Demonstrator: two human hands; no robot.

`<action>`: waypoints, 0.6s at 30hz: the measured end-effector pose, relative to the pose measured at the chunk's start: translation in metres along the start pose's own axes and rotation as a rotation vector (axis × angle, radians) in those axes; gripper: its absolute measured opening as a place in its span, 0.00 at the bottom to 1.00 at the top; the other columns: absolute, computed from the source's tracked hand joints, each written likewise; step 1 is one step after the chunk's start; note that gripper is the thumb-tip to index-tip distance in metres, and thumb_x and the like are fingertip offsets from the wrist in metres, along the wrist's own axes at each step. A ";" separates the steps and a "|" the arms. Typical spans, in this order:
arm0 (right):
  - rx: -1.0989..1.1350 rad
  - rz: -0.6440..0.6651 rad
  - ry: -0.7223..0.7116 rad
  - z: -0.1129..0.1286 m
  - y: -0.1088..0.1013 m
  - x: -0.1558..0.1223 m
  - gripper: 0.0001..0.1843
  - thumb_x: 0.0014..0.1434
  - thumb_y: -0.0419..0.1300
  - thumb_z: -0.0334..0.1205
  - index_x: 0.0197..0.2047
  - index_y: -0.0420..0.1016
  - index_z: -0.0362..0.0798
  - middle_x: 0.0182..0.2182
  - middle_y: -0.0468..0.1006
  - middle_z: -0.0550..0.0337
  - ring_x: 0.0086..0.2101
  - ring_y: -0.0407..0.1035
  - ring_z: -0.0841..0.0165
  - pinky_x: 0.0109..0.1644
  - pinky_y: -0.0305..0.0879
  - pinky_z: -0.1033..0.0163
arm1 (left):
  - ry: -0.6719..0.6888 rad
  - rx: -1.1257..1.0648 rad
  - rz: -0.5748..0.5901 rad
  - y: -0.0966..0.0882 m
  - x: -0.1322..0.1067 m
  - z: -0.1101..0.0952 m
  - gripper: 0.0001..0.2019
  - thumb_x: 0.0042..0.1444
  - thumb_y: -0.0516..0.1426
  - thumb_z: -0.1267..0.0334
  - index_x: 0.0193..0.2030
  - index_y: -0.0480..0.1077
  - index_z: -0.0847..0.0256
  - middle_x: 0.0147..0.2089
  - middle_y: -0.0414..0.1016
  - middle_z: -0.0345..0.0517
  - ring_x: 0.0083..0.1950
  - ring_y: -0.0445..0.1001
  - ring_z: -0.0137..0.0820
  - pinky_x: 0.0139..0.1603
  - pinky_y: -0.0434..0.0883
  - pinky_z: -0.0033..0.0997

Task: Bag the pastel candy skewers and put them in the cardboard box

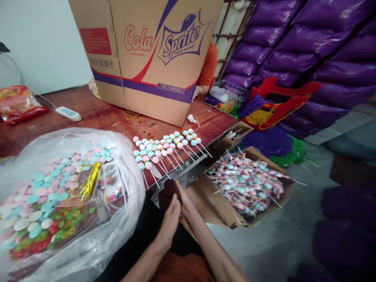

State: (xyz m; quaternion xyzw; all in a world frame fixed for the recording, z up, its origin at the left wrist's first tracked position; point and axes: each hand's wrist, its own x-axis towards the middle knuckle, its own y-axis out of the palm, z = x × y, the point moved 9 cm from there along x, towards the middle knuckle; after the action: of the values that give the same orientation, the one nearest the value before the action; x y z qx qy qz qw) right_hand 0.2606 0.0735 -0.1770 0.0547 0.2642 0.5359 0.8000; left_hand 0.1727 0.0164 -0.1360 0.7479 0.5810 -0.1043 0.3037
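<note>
Low in front of me, over my lap and just off the table's edge, my left hand (pixel 172 213) and my right hand (pixel 185 200) come close together. Between and beyond them is a bunched dark brown cloth (pixel 168 192); both hands press on it with fingers closed, partly hidden by the cloth and each other. The nearest things on the table are marshmallow sticks (pixel 167 147), pink, blue and white pieces with gummy rings on white sticks, laid in a row. To my right, an open carton (pixel 202 196) holds many wrapped marshmallow sticks (pixel 249 182).
A big plastic bag (pixel 132 172) of loose marshmallows (pixel 38 188), gummy rings (pixel 70 225) and gold twist ties (pixel 91 180) spreads at left. Behind stand a large carton (pixel 141 74) and a person's orange sleeve (pixel 209 64). A power strip (pixel 68 113) and red packet (pixel 19 103) lie far left.
</note>
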 end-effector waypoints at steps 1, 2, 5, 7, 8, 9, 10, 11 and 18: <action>0.031 0.001 0.019 -0.001 0.000 -0.001 0.24 0.50 0.65 0.59 0.42 0.77 0.49 0.38 0.83 0.54 0.39 0.78 0.60 0.46 0.74 0.55 | -0.003 -0.072 -0.012 -0.001 0.004 -0.006 0.32 0.58 0.57 0.46 0.67 0.64 0.56 0.74 0.52 0.48 0.76 0.45 0.40 0.74 0.42 0.39; 0.058 0.005 0.036 -0.002 0.000 -0.004 0.25 0.48 0.66 0.57 0.44 0.76 0.50 0.41 0.83 0.55 0.40 0.78 0.60 0.48 0.73 0.55 | -0.005 -0.148 -0.019 -0.002 0.007 -0.013 0.31 0.59 0.56 0.46 0.67 0.64 0.54 0.74 0.52 0.46 0.76 0.45 0.39 0.73 0.44 0.40; 0.137 0.078 0.101 -0.005 0.004 -0.014 0.29 0.45 0.70 0.49 0.51 0.74 0.53 0.49 0.81 0.57 0.45 0.77 0.61 0.51 0.73 0.56 | -0.041 -0.353 0.008 0.000 0.014 -0.026 0.27 0.63 0.51 0.45 0.67 0.63 0.45 0.73 0.55 0.40 0.75 0.49 0.37 0.72 0.50 0.45; 0.173 0.120 0.156 -0.008 0.008 -0.018 0.29 0.43 0.72 0.46 0.50 0.76 0.51 0.47 0.82 0.55 0.43 0.78 0.60 0.49 0.74 0.56 | -0.102 -0.430 0.062 0.005 0.018 -0.023 0.26 0.65 0.46 0.44 0.67 0.63 0.45 0.72 0.58 0.41 0.74 0.52 0.36 0.71 0.52 0.47; 0.181 0.124 0.180 -0.010 0.009 -0.019 0.27 0.42 0.72 0.45 0.47 0.77 0.50 0.43 0.83 0.54 0.40 0.78 0.60 0.46 0.74 0.55 | -0.134 -0.454 0.085 0.008 0.019 -0.020 0.26 0.66 0.44 0.44 0.66 0.64 0.46 0.72 0.59 0.43 0.73 0.54 0.36 0.71 0.52 0.46; 0.180 0.114 0.196 -0.012 0.010 -0.018 0.25 0.41 0.72 0.44 0.44 0.77 0.48 0.39 0.84 0.54 0.37 0.78 0.60 0.44 0.75 0.55 | -0.160 -0.472 0.101 0.010 0.021 -0.016 0.27 0.66 0.43 0.44 0.66 0.64 0.49 0.71 0.61 0.46 0.72 0.56 0.36 0.71 0.53 0.45; 0.172 0.093 0.200 -0.013 0.010 -0.017 0.24 0.40 0.73 0.43 0.42 0.78 0.47 0.36 0.84 0.55 0.35 0.78 0.60 0.42 0.75 0.56 | -0.176 -0.486 0.110 0.011 0.023 -0.012 0.28 0.66 0.43 0.44 0.66 0.65 0.51 0.69 0.63 0.49 0.71 0.58 0.37 0.71 0.54 0.43; 0.164 0.069 0.196 -0.014 0.011 -0.015 0.23 0.39 0.73 0.42 0.41 0.78 0.47 0.34 0.84 0.56 0.34 0.78 0.61 0.42 0.75 0.56 | -0.181 -0.495 0.114 0.011 0.025 -0.009 0.29 0.66 0.42 0.44 0.65 0.65 0.54 0.68 0.65 0.52 0.71 0.60 0.37 0.71 0.55 0.42; 0.018 -0.162 0.104 -0.018 0.000 0.004 0.13 0.46 0.69 0.46 0.32 0.77 0.47 0.27 0.81 0.61 0.31 0.75 0.66 0.37 0.71 0.64 | -0.183 -0.276 0.030 -0.001 0.026 -0.001 0.29 0.65 0.44 0.43 0.65 0.65 0.56 0.69 0.63 0.54 0.72 0.56 0.38 0.69 0.56 0.43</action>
State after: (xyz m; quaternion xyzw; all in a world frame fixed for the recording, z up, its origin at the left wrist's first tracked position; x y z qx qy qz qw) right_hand 0.2523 0.0733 -0.1940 0.0123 0.3138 0.4692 0.8254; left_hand 0.1790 0.0382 -0.1489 0.6951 0.5483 -0.0866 0.4568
